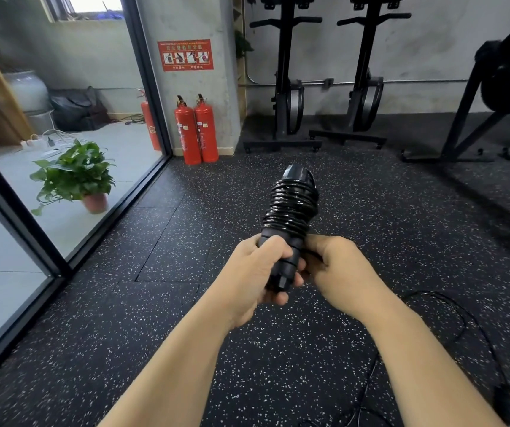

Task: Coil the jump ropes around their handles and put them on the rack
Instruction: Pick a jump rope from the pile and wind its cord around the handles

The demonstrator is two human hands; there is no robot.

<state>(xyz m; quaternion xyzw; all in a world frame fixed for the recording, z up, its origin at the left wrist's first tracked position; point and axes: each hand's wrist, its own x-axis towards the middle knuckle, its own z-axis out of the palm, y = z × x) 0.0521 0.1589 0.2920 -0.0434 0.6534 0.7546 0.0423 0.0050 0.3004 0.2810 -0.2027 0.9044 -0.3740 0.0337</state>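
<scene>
Black, glossy cord is wound in tight, stacked turns around the upper part of the jump rope point(290, 211), forming a thick ribbed bundle. A smooth black cap shows above the coils, and a matte handle end with a faceted tip projects below them. The bundle is held in the air at the middle of the view, above the floor point(185, 241), tilted slightly with the cap pointing away from the person.

The left hand point(256, 272) grips the lower handle section, its fingers wrapped round it and the thumb lying across the front. The right hand point(336, 266) sits against the right side of the bundle with its fingers curled inward. A thin strand of cord runs into that grip. The fingertips are hidden behind the back of the hand, so the exact hold is not visible.

Whether one handle or two sit under the coils cannot be determined. A loose cord point(463, 318) lies in curves on the floor at lower right, partly hidden by the right forearm and blurred near the frame edge. Its connection to the held rope cannot be traced. The black equipment stands point(287, 87) against the far wall are cut off at the top.
</scene>
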